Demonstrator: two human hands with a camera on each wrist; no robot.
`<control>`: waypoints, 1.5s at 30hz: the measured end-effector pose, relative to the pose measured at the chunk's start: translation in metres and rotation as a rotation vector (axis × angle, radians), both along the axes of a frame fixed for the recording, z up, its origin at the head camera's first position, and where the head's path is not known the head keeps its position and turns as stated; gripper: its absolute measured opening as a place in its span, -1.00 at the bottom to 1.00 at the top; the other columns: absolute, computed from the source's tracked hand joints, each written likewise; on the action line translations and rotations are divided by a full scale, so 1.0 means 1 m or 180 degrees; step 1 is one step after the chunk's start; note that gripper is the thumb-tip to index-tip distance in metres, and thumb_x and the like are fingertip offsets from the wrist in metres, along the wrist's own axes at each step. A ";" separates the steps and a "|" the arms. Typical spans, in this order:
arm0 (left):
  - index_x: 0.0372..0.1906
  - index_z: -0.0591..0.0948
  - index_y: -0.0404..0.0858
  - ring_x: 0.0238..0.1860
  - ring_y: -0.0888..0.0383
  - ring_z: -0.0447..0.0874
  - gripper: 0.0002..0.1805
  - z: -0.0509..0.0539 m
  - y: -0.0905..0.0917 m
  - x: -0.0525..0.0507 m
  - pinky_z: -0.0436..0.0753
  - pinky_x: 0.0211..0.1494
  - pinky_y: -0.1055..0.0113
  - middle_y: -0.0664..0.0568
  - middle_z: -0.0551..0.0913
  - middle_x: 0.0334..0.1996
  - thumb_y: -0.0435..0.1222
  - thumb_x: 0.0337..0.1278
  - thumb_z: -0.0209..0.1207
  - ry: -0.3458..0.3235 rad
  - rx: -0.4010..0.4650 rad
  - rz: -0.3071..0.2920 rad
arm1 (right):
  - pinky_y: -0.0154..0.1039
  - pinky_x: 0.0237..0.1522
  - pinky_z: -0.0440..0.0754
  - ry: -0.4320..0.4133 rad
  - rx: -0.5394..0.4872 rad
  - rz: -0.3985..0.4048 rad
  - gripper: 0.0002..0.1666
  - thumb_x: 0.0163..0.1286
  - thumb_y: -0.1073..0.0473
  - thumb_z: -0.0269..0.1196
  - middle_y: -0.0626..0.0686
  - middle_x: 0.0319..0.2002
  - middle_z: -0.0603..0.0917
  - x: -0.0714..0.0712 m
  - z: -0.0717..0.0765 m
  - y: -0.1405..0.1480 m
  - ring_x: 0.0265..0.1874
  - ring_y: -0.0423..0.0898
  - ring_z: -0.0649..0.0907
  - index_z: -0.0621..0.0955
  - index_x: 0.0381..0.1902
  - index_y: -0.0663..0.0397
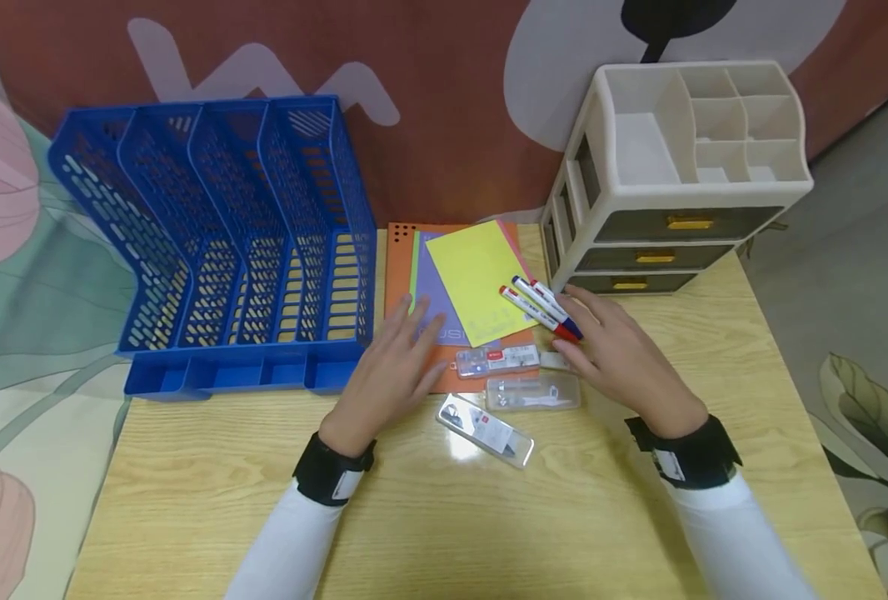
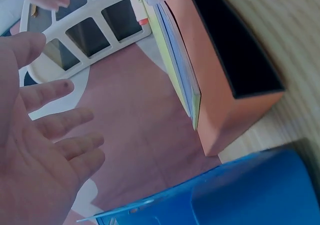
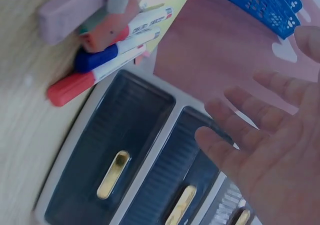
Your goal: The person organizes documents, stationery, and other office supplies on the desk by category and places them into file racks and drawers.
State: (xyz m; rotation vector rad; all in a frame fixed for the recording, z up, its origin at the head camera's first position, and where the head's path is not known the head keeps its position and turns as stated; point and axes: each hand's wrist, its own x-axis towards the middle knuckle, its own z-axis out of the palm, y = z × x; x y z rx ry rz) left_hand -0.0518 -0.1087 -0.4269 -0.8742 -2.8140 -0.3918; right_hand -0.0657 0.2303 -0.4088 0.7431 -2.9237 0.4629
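My left hand (image 1: 387,367) hovers palm-down with fingers spread beside the left edge of an orange file box (image 1: 399,283); it holds nothing. On the box lie a purple booklet (image 1: 432,287) and a yellow one (image 1: 481,283). Three whiteboard markers (image 3: 110,55), two red-capped and one blue-capped, lie partly on the yellow booklet. My right hand (image 1: 624,354) is just right of their caps, its fingers extended and empty in the right wrist view. Three clear plastic cases, an upper one (image 1: 496,360), a middle one (image 1: 534,393) and a slanted one (image 1: 485,429), lie in front. A pale block (image 1: 555,361) adjoins the upper case.
A blue file rack (image 1: 245,350) with several slots stands at the left. At the back right is a white drawer organizer (image 1: 609,200) with dark drawers and gold handles. Bare wooden table (image 1: 489,533) extends toward the front. A patterned cloth (image 1: 444,125) hangs behind.
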 end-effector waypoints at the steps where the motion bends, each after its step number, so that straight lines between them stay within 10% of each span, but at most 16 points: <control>1: 0.51 0.39 -0.26 0.64 -0.24 0.06 -0.31 0.000 0.001 -0.001 0.17 0.64 -0.10 -0.27 0.29 0.56 0.00 0.46 0.17 -0.0033 -0.0004 -0.0005 | 0.30 0.37 0.47 0.0012 -0.0009 0.0030 -0.17 0.43 -0.11 0.34 0.28 0.49 0.38 -0.003 0.000 -0.002 0.40 0.28 0.46 0.39 0.51 0.16; 20: 0.51 0.38 -0.30 0.52 -0.22 0.35 -0.29 0.003 0.025 -0.026 0.39 0.53 -0.05 -0.32 0.34 0.52 -0.03 0.44 0.22 -0.0539 0.0061 0.0064 | 0.27 0.47 0.36 -0.0490 -0.0198 0.0272 -0.12 0.54 -0.09 0.22 0.33 0.57 0.23 -0.056 -0.003 -0.042 0.53 0.29 0.30 0.20 0.60 0.21; 35: 0.53 0.35 -0.29 0.43 -0.25 0.45 -0.26 -0.006 0.040 -0.050 0.57 0.38 -0.07 -0.32 0.34 0.51 0.02 0.45 0.19 -0.0878 0.0053 0.0412 | 0.26 0.56 0.18 -0.1472 -0.0253 -0.0251 -0.03 0.59 -0.08 0.12 0.45 0.59 0.07 -0.106 -0.022 -0.067 0.58 0.36 0.16 0.00 0.60 0.44; 45: 0.57 0.25 -0.35 0.59 -0.35 0.14 -0.13 -0.013 0.052 -0.060 0.46 0.44 -0.12 -0.40 0.15 0.58 0.09 0.42 0.19 -0.1257 -0.0169 0.0574 | 0.26 0.57 0.15 -0.1987 -0.0298 -0.0739 0.03 0.60 -0.13 0.06 0.43 0.62 0.00 -0.119 -0.027 -0.072 0.61 0.33 0.09 -0.13 0.63 0.40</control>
